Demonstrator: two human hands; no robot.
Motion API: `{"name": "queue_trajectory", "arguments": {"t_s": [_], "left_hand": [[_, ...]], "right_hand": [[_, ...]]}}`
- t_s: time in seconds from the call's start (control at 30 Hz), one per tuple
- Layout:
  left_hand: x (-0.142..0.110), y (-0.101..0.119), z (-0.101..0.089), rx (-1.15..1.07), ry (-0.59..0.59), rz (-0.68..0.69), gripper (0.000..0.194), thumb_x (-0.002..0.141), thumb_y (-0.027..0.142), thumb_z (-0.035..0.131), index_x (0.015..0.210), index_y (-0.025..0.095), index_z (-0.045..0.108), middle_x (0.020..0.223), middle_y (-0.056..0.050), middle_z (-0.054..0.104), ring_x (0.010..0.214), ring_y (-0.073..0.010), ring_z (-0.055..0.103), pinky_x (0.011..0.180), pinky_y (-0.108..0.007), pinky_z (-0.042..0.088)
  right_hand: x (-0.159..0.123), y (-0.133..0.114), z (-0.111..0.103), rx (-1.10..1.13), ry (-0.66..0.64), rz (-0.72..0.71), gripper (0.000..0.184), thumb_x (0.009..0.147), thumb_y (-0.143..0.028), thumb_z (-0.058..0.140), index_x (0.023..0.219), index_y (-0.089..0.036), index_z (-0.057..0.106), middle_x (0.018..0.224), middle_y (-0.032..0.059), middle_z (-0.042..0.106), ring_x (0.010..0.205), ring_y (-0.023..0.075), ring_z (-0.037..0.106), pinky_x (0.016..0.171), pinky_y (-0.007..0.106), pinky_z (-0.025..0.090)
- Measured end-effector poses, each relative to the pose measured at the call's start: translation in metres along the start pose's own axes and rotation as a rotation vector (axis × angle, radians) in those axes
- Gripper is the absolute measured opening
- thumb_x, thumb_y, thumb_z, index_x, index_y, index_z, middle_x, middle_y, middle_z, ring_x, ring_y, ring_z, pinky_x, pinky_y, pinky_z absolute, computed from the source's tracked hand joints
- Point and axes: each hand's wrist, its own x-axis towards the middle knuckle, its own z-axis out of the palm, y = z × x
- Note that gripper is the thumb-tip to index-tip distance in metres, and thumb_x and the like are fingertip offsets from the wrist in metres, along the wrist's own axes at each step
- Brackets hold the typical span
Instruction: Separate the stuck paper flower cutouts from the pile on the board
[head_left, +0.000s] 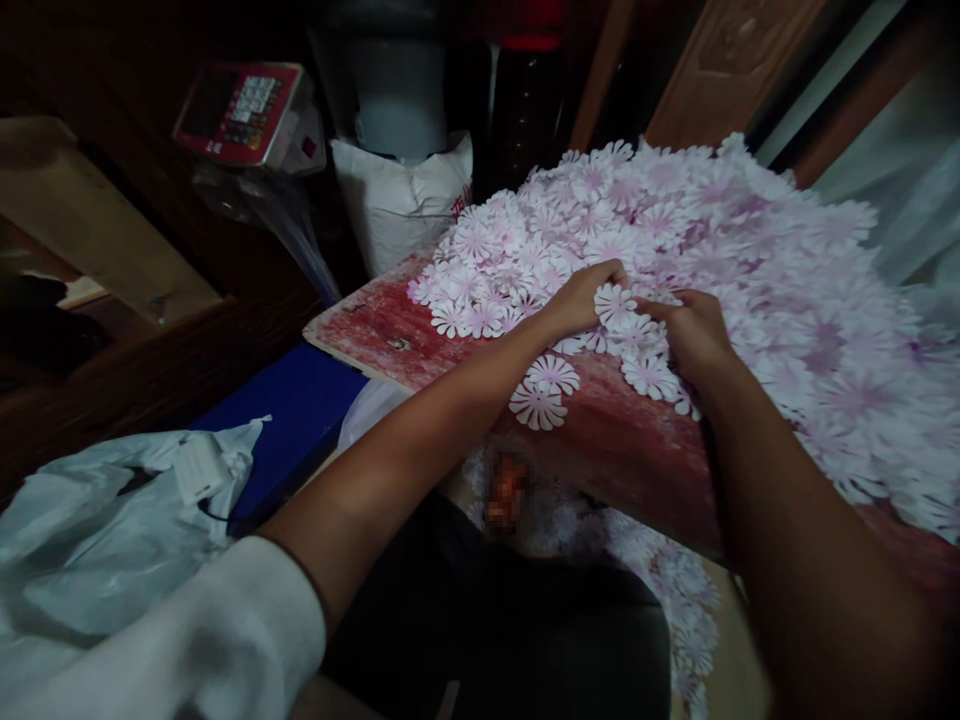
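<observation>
A large heap of white flower cutouts (675, 220) with pale purple centres covers much of a worn red board (615, 420). At the heap's front edge, my left hand (589, 298) is closed, its fingers pinching a single flower cutout (616, 306). My right hand (697, 330) comes in from the other side with fingers bent, thumb and forefinger meeting that same flower's edge. Its remaining fingers are partly hidden. Two loose flowers (538, 405) lie overlapping by the board's near edge, below my left forearm.
A red-faced digital scale display (238, 112) stands at the upper left beside a white sack (405, 200). A pale plastic bag (120, 530) with a white box-like device (201, 468) rests near a blue box (289, 410). More flowers (675, 600) lie below the board.
</observation>
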Motion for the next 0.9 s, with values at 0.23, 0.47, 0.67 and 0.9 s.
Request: {"name": "queue_trajectory", "arguments": {"t_s": [0.23, 0.47, 0.67, 0.9], "left_hand": [[-0.004, 0.004, -0.002, -0.030, -0.010, -0.029, 0.020, 0.089, 0.019, 0.074, 0.088, 0.021, 0.055, 0.088, 0.001, 0.064, 0.088, -0.0170, 0.058, 0.083, -0.030, 0.043], [-0.009, 0.012, -0.006, -0.057, -0.028, -0.051, 0.020, 0.089, 0.021, 0.073, 0.089, 0.022, 0.053, 0.087, 0.002, 0.061, 0.084, -0.0152, 0.053, 0.081, -0.029, 0.040], [-0.010, 0.021, -0.008, -0.027, -0.019, -0.101, 0.020, 0.086, 0.016, 0.072, 0.086, 0.022, 0.053, 0.084, 0.002, 0.061, 0.082, -0.0144, 0.053, 0.080, -0.030, 0.041], [-0.013, 0.030, -0.008, -0.050, -0.001, -0.162, 0.021, 0.086, 0.018, 0.074, 0.085, 0.022, 0.053, 0.081, 0.005, 0.058, 0.080, -0.0130, 0.049, 0.081, -0.030, 0.040]], "right_hand": [[0.004, 0.004, -0.002, -0.044, -0.015, -0.006, 0.034, 0.064, -0.047, 0.090, 0.076, -0.024, 0.068, 0.070, 0.0032, 0.063, 0.067, 0.0214, 0.053, 0.061, 0.035, 0.039], [0.002, 0.002, -0.001, -0.011, -0.037, -0.045, 0.045, 0.060, -0.058, 0.093, 0.070, -0.023, 0.066, 0.068, 0.0032, 0.060, 0.064, 0.0184, 0.049, 0.061, 0.036, 0.041], [0.009, 0.004, -0.002, -0.044, -0.056, -0.029, 0.033, 0.066, -0.049, 0.086, 0.072, -0.023, 0.067, 0.070, 0.0042, 0.062, 0.065, 0.0194, 0.052, 0.060, 0.035, 0.039], [0.011, 0.006, -0.003, -0.063, -0.081, -0.014, 0.030, 0.073, -0.046, 0.086, 0.082, -0.022, 0.069, 0.079, 0.0086, 0.069, 0.080, 0.0276, 0.062, 0.065, 0.038, 0.047]]}}
